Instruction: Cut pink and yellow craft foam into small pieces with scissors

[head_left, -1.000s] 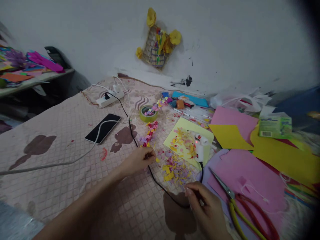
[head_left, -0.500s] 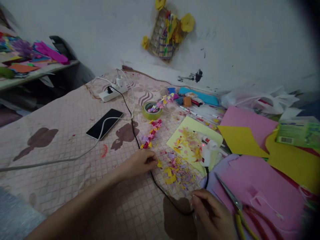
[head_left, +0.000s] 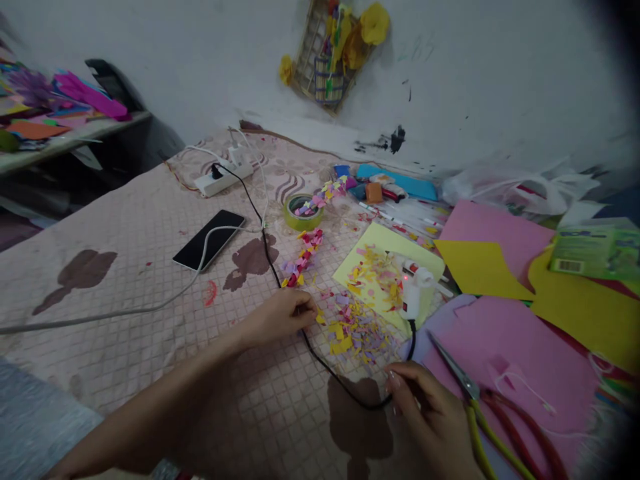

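Observation:
My left hand (head_left: 280, 312) is closed in a pinch over the black cord (head_left: 333, 375), at the near end of a strand of small pink, red, yellow and lilac paper pieces (head_left: 304, 259). What its fingertips hold is hidden. Thumb and forefinger of my right hand (head_left: 434, 419) meet beside the cord's lower bend; anything between them is too small to make out. Between the hands lie loose paper snippets (head_left: 361, 333). Beyond them a white hot glue gun (head_left: 412, 297) with a red light rests on a pale yellow sheet (head_left: 373, 240) strewn with scraps.
Red-and-yellow-handled scissors (head_left: 473, 387) lie on pink paper (head_left: 520, 360) at the right. A green tape roll (head_left: 303, 212), a phone (head_left: 209, 240) and a white power strip (head_left: 224, 179) sit farther back. A grey cable (head_left: 150, 311) crosses the left side.
The view has tilted slightly, so most things sit a little higher in the picture. Both hands keep nearly the same place and pinched pose.

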`<state>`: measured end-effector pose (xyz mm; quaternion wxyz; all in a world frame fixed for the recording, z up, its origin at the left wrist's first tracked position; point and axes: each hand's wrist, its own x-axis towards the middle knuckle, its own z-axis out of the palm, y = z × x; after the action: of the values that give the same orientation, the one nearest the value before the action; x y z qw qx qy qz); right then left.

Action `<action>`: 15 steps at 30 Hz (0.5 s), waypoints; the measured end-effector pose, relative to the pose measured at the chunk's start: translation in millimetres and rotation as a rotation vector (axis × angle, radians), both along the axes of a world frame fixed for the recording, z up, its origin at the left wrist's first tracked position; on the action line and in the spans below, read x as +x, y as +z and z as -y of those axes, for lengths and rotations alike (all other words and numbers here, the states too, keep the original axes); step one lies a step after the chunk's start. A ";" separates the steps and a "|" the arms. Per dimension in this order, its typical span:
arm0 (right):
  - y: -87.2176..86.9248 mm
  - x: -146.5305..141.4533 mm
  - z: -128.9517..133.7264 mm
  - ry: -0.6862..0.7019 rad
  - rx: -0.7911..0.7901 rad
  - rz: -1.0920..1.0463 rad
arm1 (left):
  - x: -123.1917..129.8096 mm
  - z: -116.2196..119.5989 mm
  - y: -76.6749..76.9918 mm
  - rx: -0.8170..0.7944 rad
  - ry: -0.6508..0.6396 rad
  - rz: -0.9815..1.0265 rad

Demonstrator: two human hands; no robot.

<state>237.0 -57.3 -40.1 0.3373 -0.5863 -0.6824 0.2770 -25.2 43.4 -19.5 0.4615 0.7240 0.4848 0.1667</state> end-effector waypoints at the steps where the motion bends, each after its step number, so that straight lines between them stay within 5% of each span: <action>1: -0.4 -0.1 -0.1 0.004 0.001 0.006 | -0.2 0.2 0.4 -0.011 -0.001 0.003; 15: -1.7 2.3 1.2 -0.017 -0.028 -0.011 | -1.6 3.1 8.3 0.028 -0.012 -0.183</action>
<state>239.3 -58.4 -41.8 0.3353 -0.5951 -0.6716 0.2869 -26.9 40.3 -11.1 0.4060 0.7454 0.5182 0.1042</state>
